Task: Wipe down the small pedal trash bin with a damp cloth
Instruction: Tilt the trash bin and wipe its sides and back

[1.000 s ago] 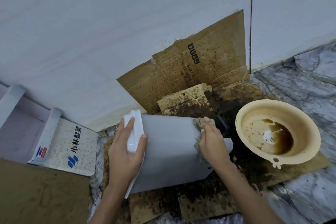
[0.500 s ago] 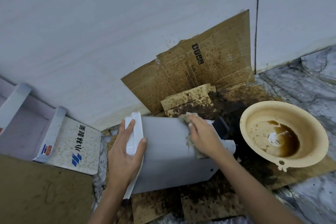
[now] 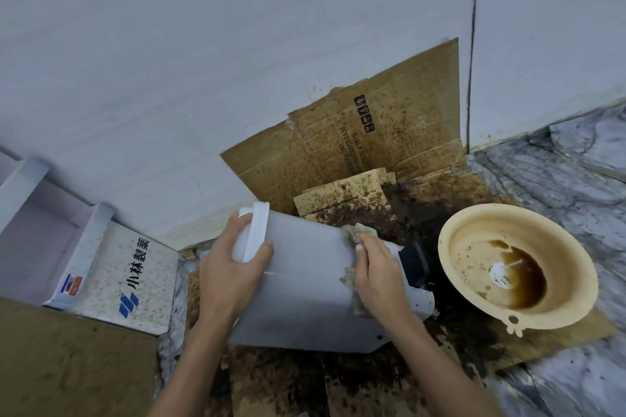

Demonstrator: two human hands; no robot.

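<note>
The small white pedal trash bin [image 3: 305, 281] lies tipped on its side on stained cardboard, its lid end to the left and its black pedal [image 3: 414, 264] at the right end. My left hand [image 3: 230, 278] grips the lid end and holds the bin steady. My right hand [image 3: 379, 272] presses a dirty beige cloth [image 3: 354, 234] flat against the bin's side near the base. Most of the cloth is hidden under my palm.
A beige plastic basin [image 3: 572, 267] holding brown liquid sits to the right on the cardboard [image 3: 389, 145], which also leans on the white wall. A white speckled box [image 3: 135, 274] with blue print stands at left. Marble floor [image 3: 559, 179] shows at right.
My right hand has slid the cloth along the bin's side, first toward the lid, then back toward the base. The left hand keeps its grip on the lid end.
</note>
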